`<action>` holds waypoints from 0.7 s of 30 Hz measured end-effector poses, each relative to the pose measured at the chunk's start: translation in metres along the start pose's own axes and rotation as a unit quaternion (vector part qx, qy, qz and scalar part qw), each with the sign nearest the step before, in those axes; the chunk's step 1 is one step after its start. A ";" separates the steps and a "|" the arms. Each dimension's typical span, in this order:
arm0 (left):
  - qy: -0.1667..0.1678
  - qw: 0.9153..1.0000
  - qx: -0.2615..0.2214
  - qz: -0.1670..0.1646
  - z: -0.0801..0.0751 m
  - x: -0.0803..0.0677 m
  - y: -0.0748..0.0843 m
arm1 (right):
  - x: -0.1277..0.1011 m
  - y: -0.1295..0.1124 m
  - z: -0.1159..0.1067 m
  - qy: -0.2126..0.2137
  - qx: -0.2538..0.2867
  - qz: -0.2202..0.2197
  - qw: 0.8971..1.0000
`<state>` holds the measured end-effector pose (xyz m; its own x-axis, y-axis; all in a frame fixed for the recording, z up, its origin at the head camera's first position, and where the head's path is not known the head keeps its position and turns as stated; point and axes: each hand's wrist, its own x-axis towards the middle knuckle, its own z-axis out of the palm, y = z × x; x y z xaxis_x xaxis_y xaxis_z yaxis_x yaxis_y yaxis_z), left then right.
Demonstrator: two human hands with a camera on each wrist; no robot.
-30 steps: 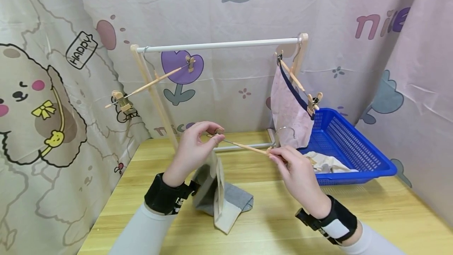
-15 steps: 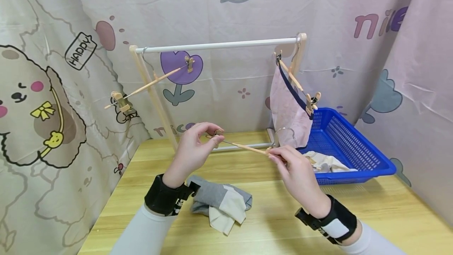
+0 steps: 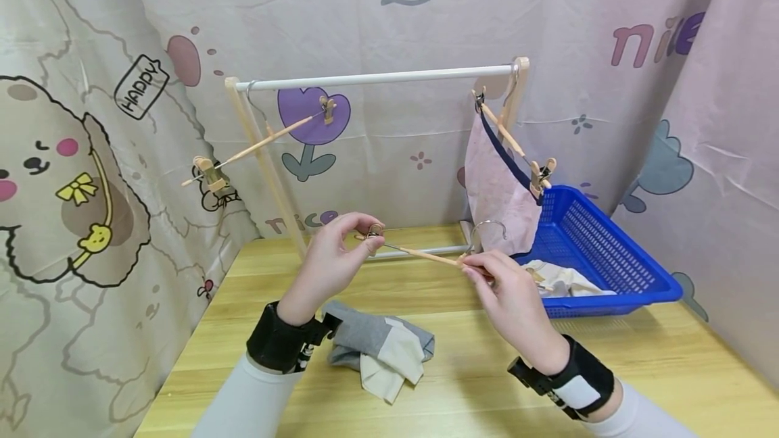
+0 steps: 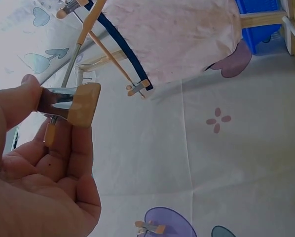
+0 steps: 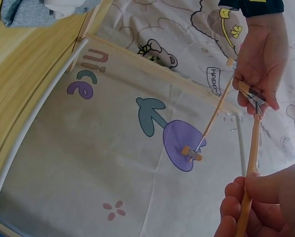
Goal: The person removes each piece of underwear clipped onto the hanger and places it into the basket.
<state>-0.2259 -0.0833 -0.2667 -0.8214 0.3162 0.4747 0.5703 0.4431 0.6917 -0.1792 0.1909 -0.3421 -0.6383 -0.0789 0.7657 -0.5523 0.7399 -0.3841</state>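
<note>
**Both hands holding a wooden clip hanger level above the table**

Nearest the person, a crumpled grey and cream cloth (image 3: pixel 380 347) is lying on the light wooden table (image 3: pixel 639 370), just below and between the two wrists, with neither hand touching it. Above it, the person is holding a slim wooden clip hanger with a metal hook (image 3: pixel 426 255) roughly level in the air. The left hand (image 3: pixel 331 262) is pinching the wood-and-metal clip (image 4: pixel 73 104) at the hanger's left end between thumb and curled fingers; the squeeze looks meant to work the clip's spring, though whether the clip is gaping cannot be told. The right hand (image 3: pixel 514 296) is gripping the hanger's wooden bar near its middle, fingers curled round the stick, which seems to be steadying it against the left hand's squeeze. The hanger's hook is rising just behind the right fingertips.

Further right, a blue plastic lattice basket (image 3: pixel 615 255) is sitting on the table with pale laundry (image 3: pixel 562 279) inside it. Behind the hands, a small drying rack with a white rail and wooden posts (image 3: pixel 377 78) is standing across the back of the table. A second clip hanger carrying a pink cloth with a navy edge (image 3: pixel 496 184) is hanging at the rail's right end, close behind the held hanger's hook, so it is crowding that side. An empty clip hanger (image 3: pixel 262 140) is hanging tilted at the left end. The middle of the rail is bare. Furthest back, cartoon-printed curtains (image 3: pixel 85 154) are enclosing the scene.
</note>
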 end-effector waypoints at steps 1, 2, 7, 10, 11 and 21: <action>-0.001 1.000 0.002 0.000 0.000 0.000 0.000 | 0.000 0.001 0.000 -0.002 0.000 0.001 1.000; 0.000 1.000 0.007 0.003 0.001 0.000 -0.001 | 0.000 0.001 0.000 -0.003 -0.001 0.001 1.000; -0.005 0.998 0.053 0.027 0.005 -0.002 -0.001 | 0.000 0.002 -0.002 -0.009 -0.006 -0.004 1.000; -0.014 0.997 0.066 0.044 0.008 -0.004 -0.001 | 0.000 0.003 -0.003 -0.007 -0.007 -0.014 1.000; -0.017 0.997 0.063 0.047 0.010 -0.005 -0.001 | 0.000 0.003 -0.003 -0.007 -0.006 -0.016 1.000; -0.042 0.999 0.017 0.027 0.017 -0.012 -0.005 | 0.002 0.003 -0.005 -0.023 -0.005 -0.029 0.999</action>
<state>-0.2184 -0.0750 -0.2848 -0.7864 0.4090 0.4630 0.6153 0.4515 0.6462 -0.1802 0.1963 -0.3391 -0.6299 -0.1523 0.7616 -0.5831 0.7404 -0.3342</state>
